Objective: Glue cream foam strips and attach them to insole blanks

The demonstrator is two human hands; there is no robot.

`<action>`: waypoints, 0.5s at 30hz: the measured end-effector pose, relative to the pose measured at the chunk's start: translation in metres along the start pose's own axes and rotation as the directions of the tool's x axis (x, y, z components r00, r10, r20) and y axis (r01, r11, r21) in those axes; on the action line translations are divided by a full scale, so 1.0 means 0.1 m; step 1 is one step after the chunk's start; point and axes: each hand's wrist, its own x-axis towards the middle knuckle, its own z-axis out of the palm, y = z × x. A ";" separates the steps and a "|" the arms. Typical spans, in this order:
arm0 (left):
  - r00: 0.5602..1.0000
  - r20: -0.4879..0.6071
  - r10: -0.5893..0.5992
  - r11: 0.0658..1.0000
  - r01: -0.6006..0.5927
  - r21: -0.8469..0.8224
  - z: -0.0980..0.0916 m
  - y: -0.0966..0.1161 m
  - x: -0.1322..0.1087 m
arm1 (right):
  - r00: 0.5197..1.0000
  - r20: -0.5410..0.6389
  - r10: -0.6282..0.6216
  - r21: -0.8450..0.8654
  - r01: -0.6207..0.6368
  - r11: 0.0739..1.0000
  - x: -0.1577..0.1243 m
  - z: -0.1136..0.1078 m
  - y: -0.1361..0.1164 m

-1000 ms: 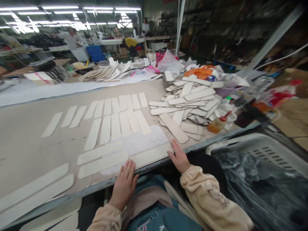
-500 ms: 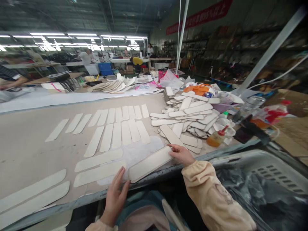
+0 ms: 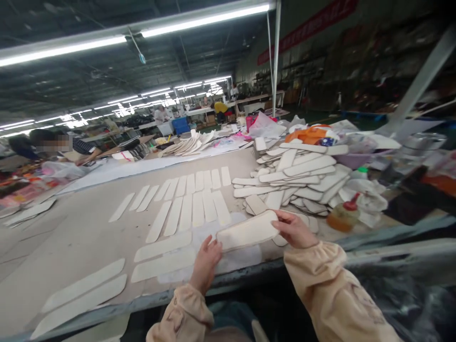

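Spread half a second ago, the fingers of the left hand now curl in at the left end of the pale panel, which has come back from the front edge of the worktable to over a whitish sheet. Whether they pinch it cannot be told. At the other end the right hand has closed, thumb on the panel's upper face and fingers behind.

Flat pale strips stand in two slanting rows across the middle of the grey-beige top; two longer ones lie by the front edge, further left. Toward the right end spreads a loose pile of dark-edged panels, with a red-tipped bottle near the front right corner and an orange bag behind.

Past the far edge, white covering carries a fanned stack. A person in a striped sleeve is at far left. Tube lights cross the dark ceiling; a red banner hangs at right.
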 end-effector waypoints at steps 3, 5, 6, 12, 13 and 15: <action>0.997 0.065 -0.045 0.994 0.051 -0.096 0.15 0.00 0.07 | 0.999 -0.036 -0.007 0.070 0.010 0.997 -0.07 -0.06 -0.01; 0.995 0.098 -0.033 0.990 0.046 -0.135 0.20 0.01 0.10 | 0.996 -0.094 -0.003 0.123 0.014 0.992 -0.07 -0.12 -0.01; 0.992 0.122 -0.026 0.990 0.043 -0.138 0.22 0.01 0.10 | 0.992 -0.122 0.003 0.140 0.014 0.990 -0.07 -0.16 0.00; 0.993 0.117 -0.016 0.996 0.026 -0.084 0.21 0.00 0.06 | 0.984 -0.167 0.062 0.108 -0.044 0.993 0.01 -0.34 0.13; 0.995 0.101 -0.013 0.996 0.022 -0.082 0.21 -0.01 0.06 | 0.982 -0.176 0.067 0.087 -0.052 0.995 0.03 -0.36 0.17; 0.995 0.097 -0.015 0.997 0.022 -0.077 0.20 -0.03 0.05 | 0.979 -0.199 0.046 0.010 -0.045 0.999 0.07 -0.38 0.23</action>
